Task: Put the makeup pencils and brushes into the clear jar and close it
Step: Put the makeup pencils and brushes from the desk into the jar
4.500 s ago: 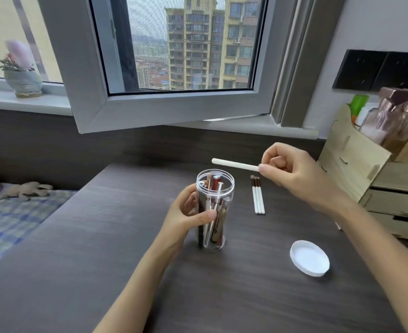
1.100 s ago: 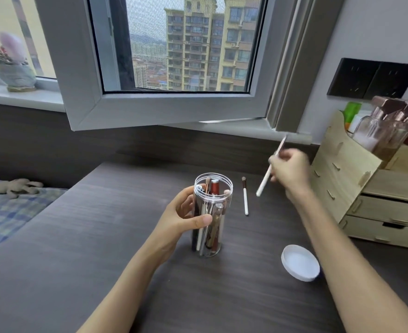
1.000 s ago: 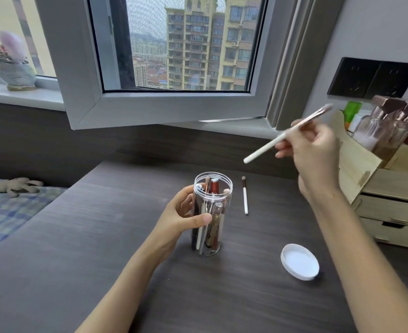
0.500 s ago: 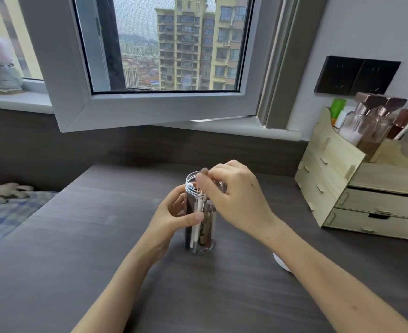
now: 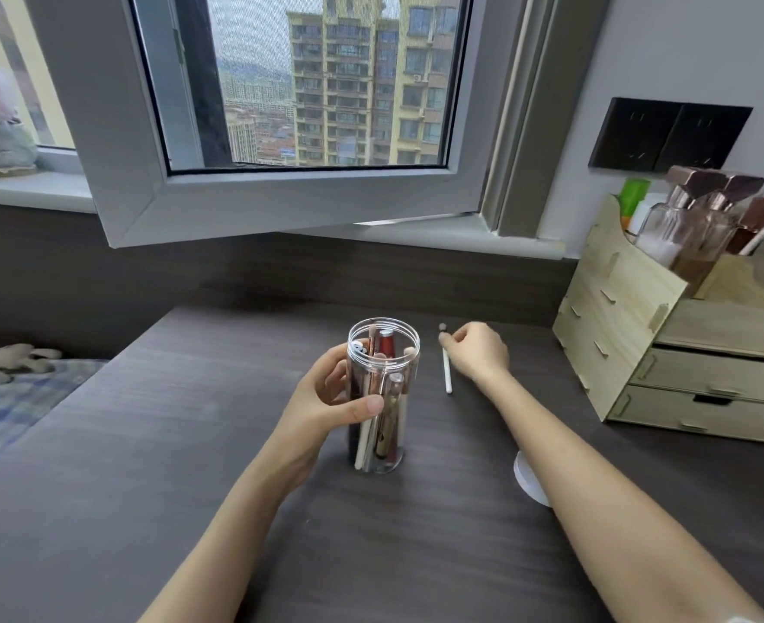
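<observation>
The clear jar [image 5: 387, 442] stands upright and uncapped on the dark table [image 5: 146, 465], holding several makeup pencils and brushes. My left hand [image 5: 326, 397] wraps around its left side. One white-handled brush [image 5: 447, 375] lies on the table just right of the jar. My right hand [image 5: 479, 353] rests on the table beside it, fingertips pinched on the brush near its bristle end. The white lid [image 5: 526, 481] lies on the table to the right, mostly hidden behind my right forearm.
A wooden drawer organizer [image 5: 618, 335] with glass bottles on top stands at the right edge of the table. An open window sash [image 5: 281, 204] hangs over the table's back. A bed with plaid cover [image 5: 2, 397] is at the left.
My right hand dropped a white brush into the jar, then moved right and down to the last brush lying on the table. My left hand stayed on the jar.
</observation>
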